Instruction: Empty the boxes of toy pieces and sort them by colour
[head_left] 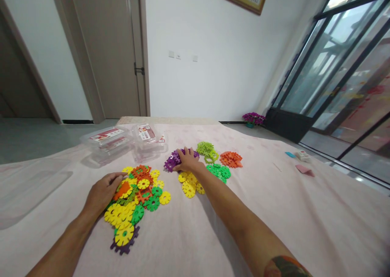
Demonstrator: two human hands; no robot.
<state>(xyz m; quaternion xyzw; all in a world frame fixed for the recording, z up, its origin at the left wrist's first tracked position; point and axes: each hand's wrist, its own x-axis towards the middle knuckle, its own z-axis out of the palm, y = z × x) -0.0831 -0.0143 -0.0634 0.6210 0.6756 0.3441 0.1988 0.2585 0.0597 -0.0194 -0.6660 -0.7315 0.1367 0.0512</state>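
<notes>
My left hand (102,192) rests with curled fingers on the left edge of a joined cluster of plastic snowflake discs (137,197) in yellow, orange, green and purple. My right hand (187,160) reaches forward and lies over a loose pile of purple discs (171,161), fingers bent down onto them. Around that hand lie sorted piles: yellow discs (190,184) just below it, light green discs (206,150) behind, dark green discs (219,171) to the right, and orange discs (230,159) further right.
Everything sits on a pale pink cloth (274,220). Two clear plastic boxes (106,140) (149,138) stand at the back left. Small cards and a pink piece (303,169) lie at the right. A glass door is on the right, a wooden door behind.
</notes>
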